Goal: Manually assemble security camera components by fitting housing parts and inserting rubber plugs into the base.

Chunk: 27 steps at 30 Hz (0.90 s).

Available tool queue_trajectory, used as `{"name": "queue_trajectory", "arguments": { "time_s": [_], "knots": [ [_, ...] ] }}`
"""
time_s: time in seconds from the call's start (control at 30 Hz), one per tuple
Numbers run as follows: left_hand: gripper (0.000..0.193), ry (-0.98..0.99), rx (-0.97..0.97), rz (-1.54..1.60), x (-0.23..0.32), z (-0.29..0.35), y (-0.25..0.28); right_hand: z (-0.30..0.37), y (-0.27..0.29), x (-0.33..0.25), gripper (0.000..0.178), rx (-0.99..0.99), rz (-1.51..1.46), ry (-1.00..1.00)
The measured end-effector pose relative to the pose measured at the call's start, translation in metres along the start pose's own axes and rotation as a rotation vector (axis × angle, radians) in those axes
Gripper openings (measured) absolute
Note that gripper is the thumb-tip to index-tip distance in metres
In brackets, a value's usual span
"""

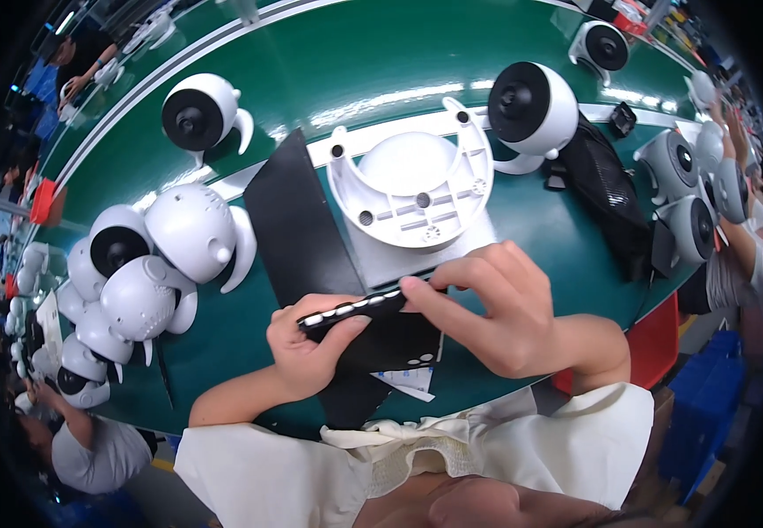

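Note:
My left hand [309, 345] is closed on a black strip [352, 310] with a row of white oval pieces along its edge. My right hand [500, 308] pinches at the strip's right end; thumb and forefinger meet there, and anything tiny between them is hidden. Just beyond the strip, a white plastic base [417, 201] with two curved arms rests on a pale pad [478, 236]. Dark round spots show on its arm ends and underside. Under my hands lies a black sheet [390, 341] with a few white dots near its corner, beside a white paper scrap [412, 382].
Several white round housings [190, 231] crowd the left side. Others with black faces stand at the back left [199, 114], back right [533, 110] and right [691, 227]. A black board [298, 220] and a black bag [606, 189] flank the base. Other people work at both sides.

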State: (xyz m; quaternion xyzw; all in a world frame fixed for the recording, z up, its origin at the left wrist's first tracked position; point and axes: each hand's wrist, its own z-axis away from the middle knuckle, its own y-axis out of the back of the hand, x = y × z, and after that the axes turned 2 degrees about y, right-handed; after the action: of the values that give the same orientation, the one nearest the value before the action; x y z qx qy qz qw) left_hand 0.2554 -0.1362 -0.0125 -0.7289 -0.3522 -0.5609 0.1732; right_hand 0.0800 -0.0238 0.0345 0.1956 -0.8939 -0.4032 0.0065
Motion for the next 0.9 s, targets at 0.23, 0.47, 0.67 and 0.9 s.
{"name": "queue_trajectory", "arguments": {
  "time_s": [0.23,0.47,0.67,0.9],
  "knots": [
    [0.014,0.057,0.040,0.022,0.003,-0.001,-0.002,0.005,-0.008,0.004,0.037,0.104,0.051,0.010],
    [0.009,0.379,0.094,0.281,0.006,-0.008,-0.009,0.008,-0.013,0.014,0.032,0.140,0.042,0.089],
    [0.011,0.450,0.097,0.382,0.004,-0.009,-0.011,0.005,-0.012,0.022,0.029,0.109,-0.043,0.107],
    [0.018,0.423,-0.283,0.298,0.005,-0.022,-0.007,-0.012,0.025,0.038,0.020,0.003,-0.440,0.045]
  ]
}}
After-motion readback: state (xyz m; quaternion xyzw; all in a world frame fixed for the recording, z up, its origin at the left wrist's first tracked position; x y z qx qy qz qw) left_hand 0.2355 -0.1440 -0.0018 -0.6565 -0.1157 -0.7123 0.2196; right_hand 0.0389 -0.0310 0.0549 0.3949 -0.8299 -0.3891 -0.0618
